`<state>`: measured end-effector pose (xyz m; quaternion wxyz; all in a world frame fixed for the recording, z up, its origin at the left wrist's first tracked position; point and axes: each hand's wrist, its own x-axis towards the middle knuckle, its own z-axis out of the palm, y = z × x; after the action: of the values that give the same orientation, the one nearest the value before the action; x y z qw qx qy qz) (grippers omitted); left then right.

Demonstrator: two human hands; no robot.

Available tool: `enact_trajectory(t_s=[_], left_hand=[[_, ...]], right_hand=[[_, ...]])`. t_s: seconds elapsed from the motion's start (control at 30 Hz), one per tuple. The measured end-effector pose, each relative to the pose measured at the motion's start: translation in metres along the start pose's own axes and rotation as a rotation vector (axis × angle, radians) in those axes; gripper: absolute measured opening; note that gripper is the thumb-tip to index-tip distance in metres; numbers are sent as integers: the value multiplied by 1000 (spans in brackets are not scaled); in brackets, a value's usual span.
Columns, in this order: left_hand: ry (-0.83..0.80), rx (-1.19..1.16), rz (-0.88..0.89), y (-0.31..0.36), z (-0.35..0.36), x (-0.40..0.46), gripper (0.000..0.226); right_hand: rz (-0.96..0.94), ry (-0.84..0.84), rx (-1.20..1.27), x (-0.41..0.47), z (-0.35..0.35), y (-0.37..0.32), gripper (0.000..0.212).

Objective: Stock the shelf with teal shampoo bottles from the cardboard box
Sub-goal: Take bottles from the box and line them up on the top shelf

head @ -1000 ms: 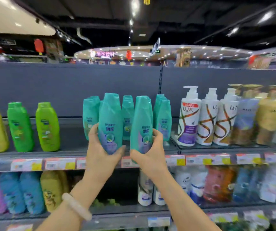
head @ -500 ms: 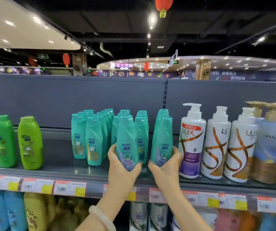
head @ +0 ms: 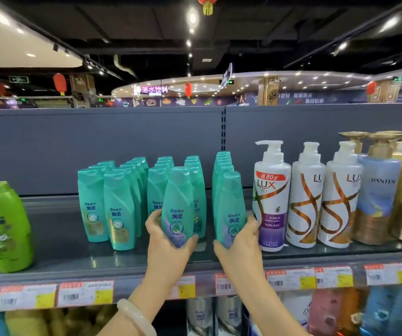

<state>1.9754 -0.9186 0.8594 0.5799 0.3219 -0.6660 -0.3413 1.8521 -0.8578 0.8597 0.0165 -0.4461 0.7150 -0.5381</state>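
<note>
Shelf (head: pixel 74 260), stocked rows of teal bottles (head: pixel 120 209) at left-centre. Left hand (head: pixel 168 241): fingers curled round an upright teal bottle (head: pixel 177 209) fronting the middle rows. Right hand (head: pixel 238 241): fingers wrapped on a second upright bottle (head: pixel 230 209), heading the rightmost row, just beside the white pump bottle (head: pixel 271 197). Long axes vertical; bases judged at shelf level.

Both hands carried their teal bottles forward over the shelf (head: pixel 74 260): left hand (head: pixel 171 241) bottle (head: pixel 177 204) and right hand (head: pixel 240 238) bottle (head: pixel 230 207) now at row fronts, lower than before.
</note>
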Motion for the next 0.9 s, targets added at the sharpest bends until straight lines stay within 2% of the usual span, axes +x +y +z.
enact_trajectory(t_s=[0.27, 0.53, 0.7, 0.9], left_hand=[[-5, -30, -36, 7, -1, 2, 74], [-87, -80, -21, 11, 19, 1, 68], [-83, -88, -53, 7, 20, 7, 69], [-129, -105, -69, 1, 22, 10, 73]], right_hand=[[32, 22, -34, 4, 11, -1, 89], [39, 11, -29, 13, 14, 2, 79], [40, -15, -71, 8, 8, 5, 92], [31, -9, -171, 5, 6, 7, 76]])
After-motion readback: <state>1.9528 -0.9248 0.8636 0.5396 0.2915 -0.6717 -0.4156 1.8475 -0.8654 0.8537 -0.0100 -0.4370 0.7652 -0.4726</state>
